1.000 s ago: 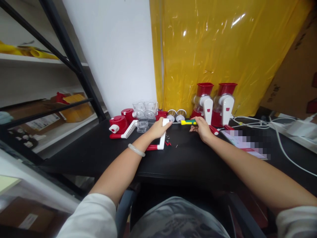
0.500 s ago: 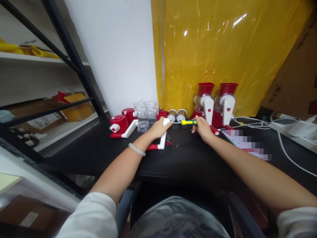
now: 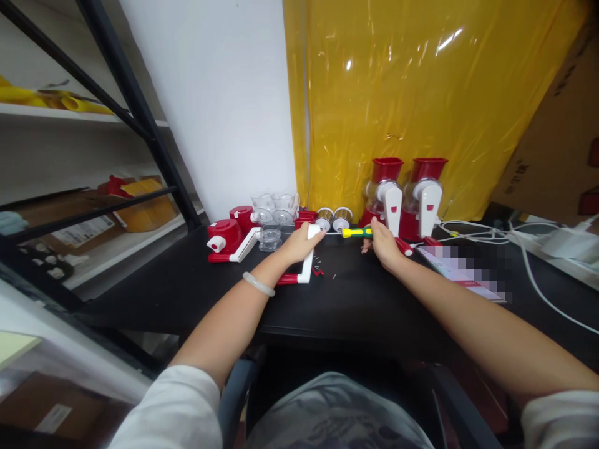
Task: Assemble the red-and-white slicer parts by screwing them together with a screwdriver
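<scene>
Closed around the upper part of a white crank handle (image 3: 307, 262) with a red grip is my left hand (image 3: 299, 242). My right hand (image 3: 384, 246) grips a yellow and green screwdriver (image 3: 357, 233) by the end of its handle. The screwdriver lies level, its thin shaft pointing left to the crank; whether the tip touches a screw is hidden by my left fingers. Below the crank's upper end lie several small screws (image 3: 316, 258) and a small red part (image 3: 318, 272) on the black table (image 3: 355, 312).
Red bases (image 3: 225, 234), clear plastic hoppers (image 3: 275, 209) and metal grater drums (image 3: 333, 219) stand behind my left hand. Two assembled red and white rotary graters (image 3: 387, 193) stand back right. A flat sheet or tablet (image 3: 461, 271) and white cables (image 3: 524, 249) lie to the right.
Both hands keep nearly the same place and hold. The view has shifted very slightly; the screwdriver still points at the crank.
</scene>
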{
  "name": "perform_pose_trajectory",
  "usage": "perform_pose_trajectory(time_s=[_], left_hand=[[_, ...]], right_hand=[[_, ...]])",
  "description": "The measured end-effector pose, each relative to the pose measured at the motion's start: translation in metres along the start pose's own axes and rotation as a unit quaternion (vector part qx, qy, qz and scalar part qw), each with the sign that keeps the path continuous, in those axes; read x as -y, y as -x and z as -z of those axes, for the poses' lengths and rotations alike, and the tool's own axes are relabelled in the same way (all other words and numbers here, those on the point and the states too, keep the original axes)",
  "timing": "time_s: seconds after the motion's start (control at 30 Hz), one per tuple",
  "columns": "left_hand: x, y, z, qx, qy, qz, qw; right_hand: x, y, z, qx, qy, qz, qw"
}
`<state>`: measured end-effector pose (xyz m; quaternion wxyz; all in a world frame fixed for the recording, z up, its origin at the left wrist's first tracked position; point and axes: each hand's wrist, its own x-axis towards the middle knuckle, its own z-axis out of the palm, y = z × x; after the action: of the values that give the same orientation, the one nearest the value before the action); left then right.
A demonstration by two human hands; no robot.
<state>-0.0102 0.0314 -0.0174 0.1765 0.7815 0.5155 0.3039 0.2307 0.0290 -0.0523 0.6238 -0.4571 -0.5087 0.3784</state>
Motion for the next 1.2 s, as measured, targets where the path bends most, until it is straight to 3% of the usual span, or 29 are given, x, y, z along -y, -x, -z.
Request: perform_pose_trajectory(time_s=[0.33, 0.83, 1.1, 1.2], left_hand=[[-0.0018, 0.0003, 0.0007, 0.005, 0.01, 0.0, 1.0], [-0.0025, 0.0008, 0.0012, 0.002, 0.005, -0.01, 1.0], [-0.0023, 0.0008, 0.0009, 0.001, 0.005, -0.009, 1.0], [-0.0028, 0.0007, 0.0014, 0.004, 0.002, -0.003, 1.0]], right_hand=[[0.001, -0.0035, 0.0001, 0.007, -0.102, -0.055, 0.993], [-0.0004, -0.0038, -0.0004, 0.0, -0.084, -0.051, 0.995], [-0.0034, -0.0027, 0.0, 0.002, -0.035, 0.012, 0.999], [-0.0028, -0.0026, -0.0007, -0.008, -0.039, -0.011, 0.999]])
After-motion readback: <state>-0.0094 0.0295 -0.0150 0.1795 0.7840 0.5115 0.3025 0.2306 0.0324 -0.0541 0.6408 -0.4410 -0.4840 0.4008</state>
